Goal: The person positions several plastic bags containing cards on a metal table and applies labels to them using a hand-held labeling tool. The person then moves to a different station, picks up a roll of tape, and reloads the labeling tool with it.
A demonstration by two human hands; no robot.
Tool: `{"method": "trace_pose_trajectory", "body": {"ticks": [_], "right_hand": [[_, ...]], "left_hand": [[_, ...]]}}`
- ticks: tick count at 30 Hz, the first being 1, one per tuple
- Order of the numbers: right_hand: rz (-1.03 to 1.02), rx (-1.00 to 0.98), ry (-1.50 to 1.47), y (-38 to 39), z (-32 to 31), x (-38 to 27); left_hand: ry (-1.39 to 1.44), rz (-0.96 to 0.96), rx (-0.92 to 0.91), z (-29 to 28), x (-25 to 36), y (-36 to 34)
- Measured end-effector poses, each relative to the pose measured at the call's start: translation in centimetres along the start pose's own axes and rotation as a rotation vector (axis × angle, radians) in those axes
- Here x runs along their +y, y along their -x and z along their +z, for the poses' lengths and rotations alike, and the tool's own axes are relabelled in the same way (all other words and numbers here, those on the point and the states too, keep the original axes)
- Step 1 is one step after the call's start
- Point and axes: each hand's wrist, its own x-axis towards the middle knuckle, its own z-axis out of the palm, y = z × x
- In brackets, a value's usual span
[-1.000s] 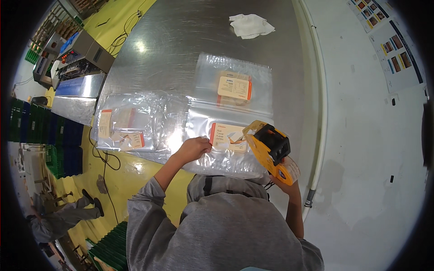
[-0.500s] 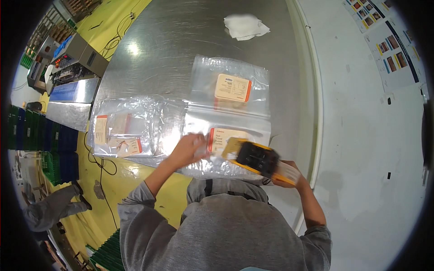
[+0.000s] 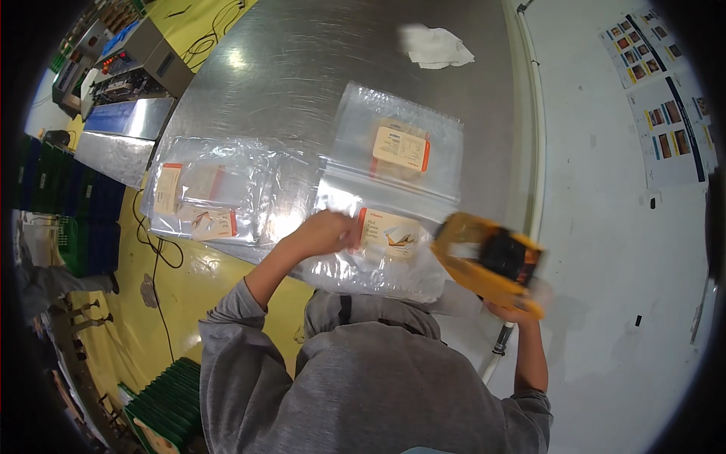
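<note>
My right hand (image 3: 505, 309) grips a yellow and black handheld label gun (image 3: 488, 265), blurred, right of the lower plastic bag (image 3: 333, 268). This bag bears a cream and orange label (image 3: 389, 233). My left hand (image 3: 333, 231) is at that label's left edge, fingers curled and blurred; what they hold, if anything, is hidden. An upper bag (image 3: 439, 113) carries a similar label (image 3: 401, 146). At the left lie more clear bags (image 3: 249, 174) with cream and orange labels (image 3: 168, 189).
The steel table (image 3: 280, 60) holds a white cloth (image 3: 439, 47) at the back. A machine (image 3: 151, 60) stands at the left, above stacked crates (image 3: 91, 197). A grey-clad person's leg (image 3: 53, 284) shows at far left. A white pipe (image 3: 537, 151) runs along the wall at right.
The label gun has swung rightward off the lower label, uncovering it, and is turned differently. My left hand has shifted slightly and stays by the label. The person at left has mostly left view.
</note>
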Motion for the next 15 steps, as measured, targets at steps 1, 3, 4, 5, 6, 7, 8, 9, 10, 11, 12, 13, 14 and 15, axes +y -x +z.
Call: {"method": "trace_pose_trajectory", "body": {"ticks": [1,3,4,5,6,7,8,9,10,11,12,13,14,15], "right_hand": [[-0.039,0.052,-0.039,0.6,1.2,1.6],[-0.082,0.109,-0.055,1.8,3.7,4.6],[-0.096,0.105,-0.052,2.1,4.9,6.2],[-0.158,0.042,-0.1,0.1,4.9,5.9],[-0.349,0.067,0.253,-2.9,-0.6,-6.7],[-0.324,0.081,0.16,-3.6,0.0,-6.6],[-0.307,0.087,0.062,-4.7,1.2,-5.6],[-0.22,0.092,0.16,-5.7,1.9,-5.4],[-0.132,0.092,0.255,-6.6,2.8,-5.4],[-0.047,0.085,0.349,-6.9,3.4,-5.4],[-0.021,0.073,0.326,-6.7,3.2,-5.6],[0.004,0.062,0.303,-6.1,2.5,-5.8],[0.032,0.05,0.285,-5.6,1.8,-5.4],[-0.042,0.161,0.3,-4.8,1.6,-4.5]], "left_hand": [[-0.005,0.139,0.39,-1.7,1.7,-0.3],[0.008,0.225,1.007,-4.2,4.7,-0.7],[0.029,0.163,1.232,-4.4,5.7,-0.8],[-0.038,0.098,1.206,-3.3,4.7,0.5],[-0.079,0.059,1.069,-0.9,2.3,1.6],[-0.051,0.111,0.75,0.9,1.1,1.7],[-0.032,0.147,0.429,2.9,0.0,2.0],[-0.051,0.157,0.285,5.1,-1.1,2.3],[-0.069,0.163,0.139,6.9,-1.9,2.4],[-0.06,0.185,0.16,8.2,-2.7,2.4],[-0.055,0.208,0.184,8.9,-3.2,2.4],[-0.05,0.23,0.209,9.5,-3.8,2.5],[-0.015,0.223,0.193,9.5,-3.8,2.3],[0.016,0.214,0.178,9.2,-3.8,2.2]]}}
